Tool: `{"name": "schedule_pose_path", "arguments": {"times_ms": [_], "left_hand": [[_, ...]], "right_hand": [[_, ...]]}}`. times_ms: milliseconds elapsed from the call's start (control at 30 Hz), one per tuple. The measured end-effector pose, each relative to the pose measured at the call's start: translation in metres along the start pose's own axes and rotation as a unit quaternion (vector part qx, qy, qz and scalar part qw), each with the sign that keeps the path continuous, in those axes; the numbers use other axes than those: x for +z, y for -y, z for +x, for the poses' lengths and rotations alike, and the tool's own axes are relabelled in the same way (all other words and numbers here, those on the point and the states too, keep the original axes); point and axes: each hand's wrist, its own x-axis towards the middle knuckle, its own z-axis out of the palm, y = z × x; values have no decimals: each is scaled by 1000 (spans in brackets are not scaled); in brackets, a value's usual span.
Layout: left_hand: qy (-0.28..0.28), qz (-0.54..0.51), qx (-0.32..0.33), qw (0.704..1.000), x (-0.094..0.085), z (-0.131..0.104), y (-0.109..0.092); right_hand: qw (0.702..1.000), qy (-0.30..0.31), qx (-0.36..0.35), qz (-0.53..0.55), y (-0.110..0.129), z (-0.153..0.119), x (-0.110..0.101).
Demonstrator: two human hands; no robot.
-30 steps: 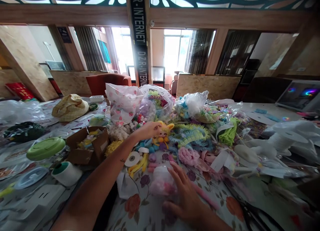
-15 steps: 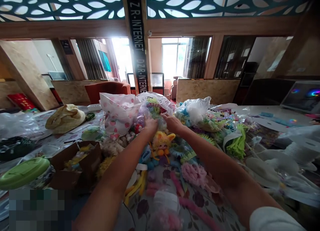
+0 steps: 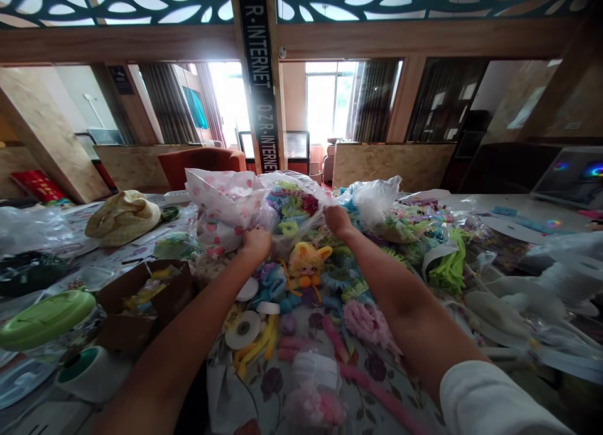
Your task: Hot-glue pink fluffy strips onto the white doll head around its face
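Observation:
A clear plastic bag (image 3: 304, 182) holding colourful fuzzy pieces (image 3: 289, 203) stands in the middle of the table, its mouth spread. My left hand (image 3: 257, 241) is closed on the bag's left side, beside a white bag with strawberry prints (image 3: 225, 212). On the bag's right edge, my right hand (image 3: 337, 221) is closed, pulling the plastic taut. Just below and between my hands sits a small yellow doll with pointed ears (image 3: 308, 262). Blue fuzzy pieces (image 3: 273, 284) lie left of the doll. My fingertips are partly hidden.
To the left are a cardboard box (image 3: 146, 297), a green lid (image 3: 47, 319) and a cloth hat (image 3: 125, 218). At right lie another plastic bag (image 3: 374, 199), bright green stems (image 3: 447, 262) and white spools (image 3: 511, 306). Pink yarn (image 3: 367, 322) and a plastic jar (image 3: 315, 372) are nearer.
My hands have moved apart, left hand to the left and down, right hand slightly right. The clear bag's mouth is wider, and more of its colourful contents shows.

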Motion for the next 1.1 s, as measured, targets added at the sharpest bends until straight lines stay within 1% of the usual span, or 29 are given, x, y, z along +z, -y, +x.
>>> {"name": "schedule_pose_path", "arguments": {"times_ms": [67,133,200,267,333,400,467,533,600,667,733,800,833,867,900,967,1000,1033,1100], "left_hand": [[-4,-21,-3,1000,1,0,0],[-21,-53,2,998,1,0,-1],[-59,-94,14,994,0,-1,-2],[-119,-143,22,982,-3,-2,-4],[-194,-197,20,961,-9,-3,-3],[-264,-252,17,931,-17,-4,-2],[-315,-307,26,898,-25,-8,-1],[-346,-358,41,866,-30,-16,0],[-369,-397,50,839,-33,-30,1],[-387,-422,52,819,-35,-47,1],[-393,-445,57,802,-37,-68,1],[-388,-474,74,787,-40,-89,3],[-377,-477,85,790,-43,-100,3],[-354,-471,104,801,-45,-110,4],[-313,-453,133,824,-48,-120,5],[-176,-369,212,888,-54,-138,6],[-112,-320,241,909,-56,-145,6],[-56,-272,261,925,-59,-152,6],[16,-205,274,940,-62,-161,5]], "right_hand": [[998,-49,36,7,-13,5,-18],[994,-97,55,18,-24,7,-36],[989,-136,51,35,-31,4,-51],[984,-167,35,56,-36,-4,-64],[978,-192,17,76,-41,-17,-74],[973,-211,1,95,-45,-32,-82],[969,-221,-14,114,-47,-50,-90],[967,-217,-31,132,-46,-69,-100],[968,-191,-59,153,-42,-90,-113],[971,-130,-103,173,-39,-110,-128],[974,-38,-148,167,-36,-131,-145],[973,49,-174,141,-36,-151,-161],[973,77,-175,129,-35,-160,-167],[973,100,-171,118,-35,-168,-173],[973,121,-166,105,-34,-176,-177],[969,174,-158,74,-32,-187,-180],[965,205,-156,56,-30,-191,-180],[959,235,-155,39,-28,-193,-179],[946,283,-155,17,-23,-195,-176]]}}
